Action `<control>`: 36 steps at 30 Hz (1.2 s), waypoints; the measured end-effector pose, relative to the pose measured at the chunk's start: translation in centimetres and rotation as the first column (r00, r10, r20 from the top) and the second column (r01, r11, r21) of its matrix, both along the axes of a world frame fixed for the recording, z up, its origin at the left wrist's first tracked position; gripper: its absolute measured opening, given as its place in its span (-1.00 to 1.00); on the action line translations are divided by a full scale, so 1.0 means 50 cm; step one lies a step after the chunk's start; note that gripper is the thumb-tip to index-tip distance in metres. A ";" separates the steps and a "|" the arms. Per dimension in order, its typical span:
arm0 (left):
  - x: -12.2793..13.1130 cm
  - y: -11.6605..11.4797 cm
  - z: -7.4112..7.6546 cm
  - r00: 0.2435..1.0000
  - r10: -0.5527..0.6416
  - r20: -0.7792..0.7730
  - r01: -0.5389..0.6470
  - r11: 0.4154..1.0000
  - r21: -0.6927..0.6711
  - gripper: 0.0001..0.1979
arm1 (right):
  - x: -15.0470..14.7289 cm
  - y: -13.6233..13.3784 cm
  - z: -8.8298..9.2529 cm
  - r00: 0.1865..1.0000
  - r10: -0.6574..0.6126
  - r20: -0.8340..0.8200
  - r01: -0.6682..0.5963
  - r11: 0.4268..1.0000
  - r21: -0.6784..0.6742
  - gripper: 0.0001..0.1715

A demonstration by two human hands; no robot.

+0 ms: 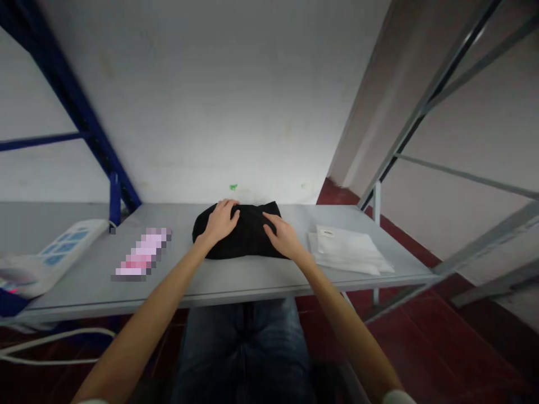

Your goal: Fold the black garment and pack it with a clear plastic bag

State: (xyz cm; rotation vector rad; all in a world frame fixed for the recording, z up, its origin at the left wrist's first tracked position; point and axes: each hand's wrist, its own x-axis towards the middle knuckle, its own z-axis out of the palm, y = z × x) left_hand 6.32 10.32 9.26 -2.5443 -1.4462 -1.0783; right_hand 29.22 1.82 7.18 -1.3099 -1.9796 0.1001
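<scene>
On the grey shelf in front of me lies a folded piece of black cloth; its exact kind does not show. My left hand rests on top of its left part, fingers stretched toward the wall and thumb apart. Against the right part lies my right hand, its fingers spread and pointing left over the fabric. Neither hand visibly pinches the cloth. To the right of my right hand is a small stack of white, translucent plastic bags.
A pixelated pink item lies left of the cloth. Farther left is a white power strip with blue sockets. Blue uprights rise at left, grey metal posts at right. A white wall stands behind the shelf.
</scene>
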 end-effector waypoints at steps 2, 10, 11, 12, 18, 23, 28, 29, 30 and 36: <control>0.004 0.044 -0.012 0.999 0.037 -0.039 -0.037 0.999 -0.008 -0.70 | 0.024 0.068 -0.002 0.998 -0.057 -0.011 0.057 0.998 -0.004 -0.44; -0.015 0.179 -0.060 0.988 0.141 -0.063 -0.147 0.983 -0.106 -0.65 | 0.084 0.240 -0.049 0.955 -0.275 0.113 0.280 0.960 -0.024 -0.48; -0.018 0.190 -0.063 0.988 0.147 -0.048 -0.152 0.980 -0.131 -0.64 | 0.087 0.251 -0.056 0.950 -0.292 0.114 0.296 0.955 -0.022 -0.49; -0.020 0.199 -0.065 0.989 0.146 -0.036 -0.150 0.977 -0.149 -0.64 | 0.088 0.259 -0.062 0.944 -0.310 0.111 0.314 0.949 -0.019 -0.49; -0.027 0.220 -0.082 0.991 0.132 0.020 -0.127 0.980 -0.152 -0.76 | 0.086 0.279 -0.089 0.916 -0.382 0.125 0.389 0.921 -0.033 -0.47; -0.025 0.223 -0.074 0.990 0.062 0.128 -0.054 0.997 -0.063 -0.81 | 0.088 0.281 -0.087 0.939 -0.334 0.080 0.336 0.942 -0.007 -0.55; -0.029 0.192 -0.039 0.945 -0.053 0.321 0.092 0.990 -0.109 -0.79 | 0.088 0.281 -0.070 0.953 -0.269 -0.138 0.274 0.961 0.020 -0.71; -0.031 0.179 -0.034 0.928 -0.058 0.368 0.112 0.986 -0.125 -0.78 | 0.089 0.277 -0.065 0.947 -0.260 -0.186 0.267 0.964 0.010 -0.71; -0.034 0.163 -0.030 0.910 -0.066 0.409 0.134 0.981 -0.140 -0.76 | 0.091 0.271 -0.060 0.942 -0.249 -0.226 0.256 0.967 0.001 -0.70; -0.067 0.056 -0.010 0.895 -0.187 0.406 0.281 0.942 -0.186 -0.67 | 0.113 0.168 -0.045 0.979 -0.108 -0.175 0.112 0.994 0.010 -0.57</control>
